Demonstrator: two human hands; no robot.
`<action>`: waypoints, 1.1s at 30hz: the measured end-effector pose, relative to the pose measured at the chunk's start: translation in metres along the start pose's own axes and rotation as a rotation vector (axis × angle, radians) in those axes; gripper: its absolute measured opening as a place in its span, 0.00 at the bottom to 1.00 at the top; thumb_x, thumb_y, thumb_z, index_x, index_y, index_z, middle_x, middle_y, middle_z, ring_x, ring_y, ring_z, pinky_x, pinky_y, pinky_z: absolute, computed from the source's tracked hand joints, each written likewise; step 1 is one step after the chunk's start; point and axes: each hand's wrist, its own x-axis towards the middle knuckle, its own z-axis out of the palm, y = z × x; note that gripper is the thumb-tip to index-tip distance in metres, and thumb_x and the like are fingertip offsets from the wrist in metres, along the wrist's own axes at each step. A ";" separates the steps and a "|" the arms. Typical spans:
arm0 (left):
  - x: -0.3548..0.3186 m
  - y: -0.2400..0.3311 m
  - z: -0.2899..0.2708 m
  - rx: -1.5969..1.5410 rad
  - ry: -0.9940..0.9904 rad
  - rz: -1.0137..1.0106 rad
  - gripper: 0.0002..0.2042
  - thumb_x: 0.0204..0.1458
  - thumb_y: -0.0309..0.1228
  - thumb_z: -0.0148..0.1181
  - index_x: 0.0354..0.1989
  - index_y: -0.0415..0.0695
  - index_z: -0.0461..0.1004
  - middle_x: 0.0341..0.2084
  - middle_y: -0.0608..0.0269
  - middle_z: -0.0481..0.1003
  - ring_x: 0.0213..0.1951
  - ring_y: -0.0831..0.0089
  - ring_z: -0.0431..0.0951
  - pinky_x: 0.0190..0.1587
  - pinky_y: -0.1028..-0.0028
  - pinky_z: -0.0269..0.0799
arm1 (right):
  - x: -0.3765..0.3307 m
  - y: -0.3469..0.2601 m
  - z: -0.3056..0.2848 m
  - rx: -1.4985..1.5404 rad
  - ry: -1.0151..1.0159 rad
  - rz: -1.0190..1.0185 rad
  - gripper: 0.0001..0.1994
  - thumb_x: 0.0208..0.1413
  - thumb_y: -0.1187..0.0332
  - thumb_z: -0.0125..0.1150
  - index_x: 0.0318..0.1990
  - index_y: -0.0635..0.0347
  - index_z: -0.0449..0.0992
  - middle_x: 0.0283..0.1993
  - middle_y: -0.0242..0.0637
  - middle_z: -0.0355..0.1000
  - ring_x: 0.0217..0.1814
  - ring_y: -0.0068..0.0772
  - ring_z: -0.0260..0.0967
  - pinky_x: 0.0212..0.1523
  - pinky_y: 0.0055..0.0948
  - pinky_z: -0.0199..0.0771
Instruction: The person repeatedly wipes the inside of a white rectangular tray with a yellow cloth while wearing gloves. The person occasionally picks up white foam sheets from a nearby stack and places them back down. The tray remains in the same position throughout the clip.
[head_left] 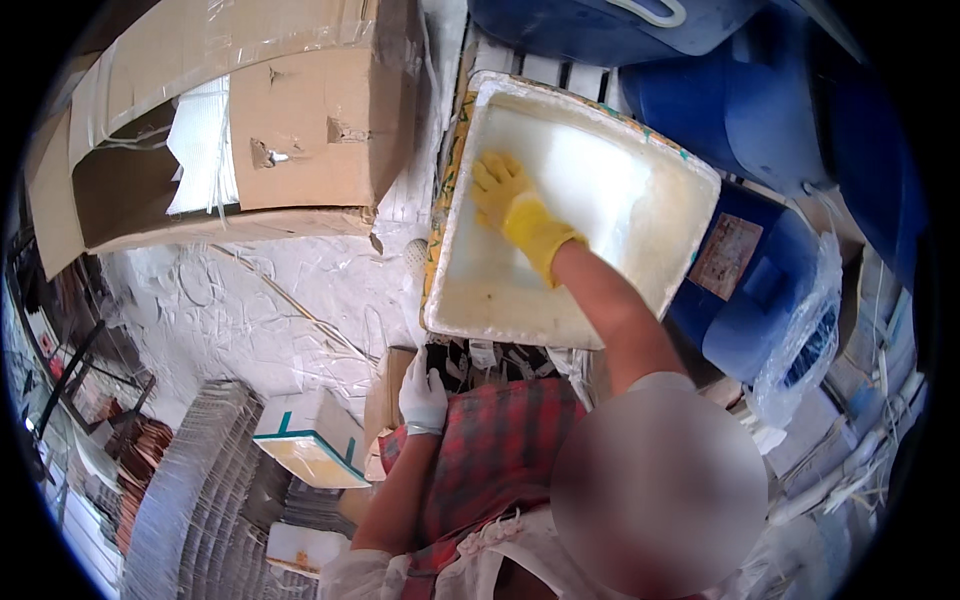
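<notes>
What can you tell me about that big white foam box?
The foam box is white, square, thick-walled and open, with no lid in sight. Its inside is empty and faintly yellowed; a yellow-green print shows on its outer left side. It sits tilted beside blue drums. Another person's yellow-gloved hand presses flat on its inner floor.

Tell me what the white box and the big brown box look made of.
White box: probably foam plastic, going by its matte, grainy surface, thick rounded walls and stained inside. Brown box: corrugated cardboard, dull, torn and creased, with shiny clear tape across its top.
</notes>
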 end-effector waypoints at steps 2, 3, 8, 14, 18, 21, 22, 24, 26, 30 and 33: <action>-0.001 -0.001 0.001 -0.013 0.012 0.005 0.19 0.52 0.27 0.49 0.54 0.41 0.65 0.46 0.49 0.70 0.46 0.53 0.71 0.46 0.62 0.68 | 0.012 0.012 -0.018 0.027 -0.014 0.050 0.18 0.54 0.55 0.48 0.49 0.49 0.71 0.58 0.33 0.63 0.61 0.41 0.56 0.59 0.43 0.55; 0.000 0.000 0.001 -0.022 0.020 0.008 0.19 0.52 0.27 0.49 0.54 0.41 0.65 0.45 0.49 0.71 0.45 0.52 0.72 0.46 0.62 0.68 | 0.029 0.025 -0.026 0.092 -0.045 0.108 0.18 0.53 0.56 0.49 0.49 0.50 0.72 0.56 0.36 0.65 0.59 0.41 0.58 0.58 0.41 0.57; 0.000 0.000 -0.001 0.000 0.005 0.028 0.19 0.52 0.26 0.49 0.54 0.40 0.65 0.45 0.47 0.71 0.44 0.52 0.72 0.45 0.63 0.69 | 0.077 0.069 -0.024 0.294 -0.076 0.345 0.17 0.51 0.62 0.52 0.46 0.58 0.74 0.50 0.44 0.71 0.53 0.42 0.67 0.54 0.34 0.64; -0.001 0.001 -0.007 0.051 0.005 0.064 0.18 0.52 0.25 0.48 0.53 0.38 0.65 0.45 0.49 0.71 0.45 0.54 0.73 0.46 0.65 0.69 | 0.071 0.001 0.019 0.530 0.589 0.650 0.16 0.51 0.65 0.47 0.45 0.62 0.73 0.52 0.45 0.67 0.54 0.47 0.63 0.56 0.40 0.58; -0.001 -0.003 -0.007 0.015 -0.018 0.026 0.19 0.52 0.25 0.48 0.54 0.37 0.65 0.46 0.50 0.71 0.46 0.56 0.72 0.47 0.66 0.68 | 0.035 0.031 0.001 0.229 0.526 -0.065 0.13 0.51 0.64 0.48 0.40 0.59 0.75 0.45 0.42 0.71 0.51 0.45 0.65 0.51 0.38 0.63; 0.003 -0.009 -0.009 0.080 -0.067 0.049 0.19 0.52 0.24 0.48 0.55 0.37 0.64 0.46 0.50 0.71 0.47 0.59 0.73 0.48 0.67 0.68 | 0.019 0.058 -0.002 0.471 0.366 0.130 0.12 0.51 0.64 0.49 0.40 0.56 0.75 0.46 0.38 0.72 0.50 0.43 0.65 0.50 0.38 0.63; 0.005 -0.010 -0.010 0.083 -0.067 0.062 0.19 0.53 0.23 0.48 0.55 0.37 0.63 0.46 0.50 0.72 0.47 0.60 0.73 0.48 0.68 0.68 | 0.009 0.070 0.018 0.502 0.524 0.245 0.12 0.50 0.64 0.49 0.40 0.55 0.75 0.46 0.36 0.72 0.50 0.43 0.66 0.49 0.38 0.62; 0.007 -0.011 -0.012 0.072 -0.055 0.061 0.19 0.53 0.23 0.48 0.55 0.38 0.63 0.46 0.51 0.72 0.47 0.62 0.74 0.49 0.68 0.68 | -0.007 0.079 0.013 0.565 0.506 0.481 0.13 0.51 0.64 0.50 0.43 0.54 0.74 0.47 0.35 0.71 0.51 0.43 0.65 0.51 0.38 0.61; 0.009 -0.010 -0.013 0.046 -0.050 0.061 0.19 0.53 0.23 0.48 0.55 0.38 0.63 0.46 0.51 0.72 0.47 0.62 0.74 0.49 0.68 0.68 | -0.033 0.083 0.002 0.540 0.329 0.726 0.15 0.52 0.63 0.49 0.47 0.54 0.72 0.51 0.37 0.70 0.54 0.43 0.63 0.55 0.39 0.58; 0.011 -0.016 -0.011 0.063 -0.063 0.117 0.20 0.53 0.23 0.48 0.56 0.39 0.63 0.46 0.50 0.72 0.47 0.62 0.73 0.50 0.68 0.68 | -0.072 0.045 0.051 0.302 0.620 1.215 0.22 0.53 0.63 0.48 0.57 0.55 0.64 0.63 0.44 0.57 0.66 0.49 0.49 0.66 0.45 0.43; 0.014 0.006 -0.014 0.080 -0.141 0.021 0.21 0.52 0.24 0.48 0.56 0.38 0.63 0.47 0.48 0.70 0.48 0.57 0.72 0.49 0.66 0.68 | -0.047 -0.002 0.041 0.312 0.497 1.059 0.24 0.52 0.60 0.50 0.58 0.55 0.63 0.65 0.45 0.53 0.67 0.51 0.46 0.67 0.47 0.41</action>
